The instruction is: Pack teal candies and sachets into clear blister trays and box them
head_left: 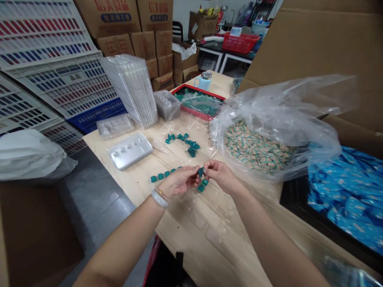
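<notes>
Between the fingertips of both hands is a small dark-green piece point(200, 172), its exact kind too small to make out. My left hand point(182, 180), with a bracelet and a pale bangle at the wrist, pinches it from the left. My right hand point(220, 175) pinches it from the right. Below the fingers lie a couple of green square pieces point(201, 187) on the wooden table point(203, 231). A row of similar green squares point(160, 176) runs left, partly hidden behind my left hand. Farther back is a loose cluster of green pieces point(191, 146).
A silver tray with round hollows point(131, 150) sits left, near stacked clear plastic trays point(131, 91). Behind are a red-rimmed tray point(199, 113) and a blue mug point(204, 81). At right are a plastic bag of small patterned pieces point(254, 147) and a black bin of blue wrappers point(347, 187).
</notes>
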Motion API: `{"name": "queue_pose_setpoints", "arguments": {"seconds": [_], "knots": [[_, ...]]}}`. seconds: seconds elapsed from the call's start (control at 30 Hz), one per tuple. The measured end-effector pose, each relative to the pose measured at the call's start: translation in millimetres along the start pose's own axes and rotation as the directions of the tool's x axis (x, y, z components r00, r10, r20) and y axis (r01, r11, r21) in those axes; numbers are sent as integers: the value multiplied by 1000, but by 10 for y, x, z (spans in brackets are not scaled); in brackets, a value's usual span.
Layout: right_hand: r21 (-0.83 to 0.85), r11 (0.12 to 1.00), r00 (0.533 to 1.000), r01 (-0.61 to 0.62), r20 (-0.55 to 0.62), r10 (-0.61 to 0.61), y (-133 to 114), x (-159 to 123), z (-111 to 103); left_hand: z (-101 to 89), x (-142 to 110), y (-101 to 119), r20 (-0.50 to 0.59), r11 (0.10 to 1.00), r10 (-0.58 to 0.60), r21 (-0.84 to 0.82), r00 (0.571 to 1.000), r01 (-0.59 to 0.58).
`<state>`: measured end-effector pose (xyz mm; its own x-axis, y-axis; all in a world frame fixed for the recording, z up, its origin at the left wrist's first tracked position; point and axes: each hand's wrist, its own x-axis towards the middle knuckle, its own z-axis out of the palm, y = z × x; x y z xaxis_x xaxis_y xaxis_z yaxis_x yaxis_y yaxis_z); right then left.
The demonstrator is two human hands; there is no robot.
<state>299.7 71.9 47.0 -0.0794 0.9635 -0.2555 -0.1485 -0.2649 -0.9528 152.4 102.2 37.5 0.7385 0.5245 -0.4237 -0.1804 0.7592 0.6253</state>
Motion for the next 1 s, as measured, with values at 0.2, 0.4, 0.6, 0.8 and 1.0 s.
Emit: {"name": "queue_pose_setpoints", "arguments": {"seconds": [0.2,0.4,0.6,0.8,1.0], "knots": [[-201,974,976,109,-165,-143,68,-102,118,176,-186,-108,-206,877,434,318,877,-360],[-148,976,986,158,-25,-163,89,-294,166,153,-372,-186,-73,985,168,-19,983,-170],[-412,849,929,330,-18,-370,115,-434,235,134,-423,-299,-83,979,201,48,976,-198],[-696,611,829,378,-39,-558,257,-734,359,231,-550,-437,-156,855,385,431,910,-288],[-626,691,874,361,-31,-485,548,-1105,449,152,-740,-809,-46,938,173,312,984,-151]]}}
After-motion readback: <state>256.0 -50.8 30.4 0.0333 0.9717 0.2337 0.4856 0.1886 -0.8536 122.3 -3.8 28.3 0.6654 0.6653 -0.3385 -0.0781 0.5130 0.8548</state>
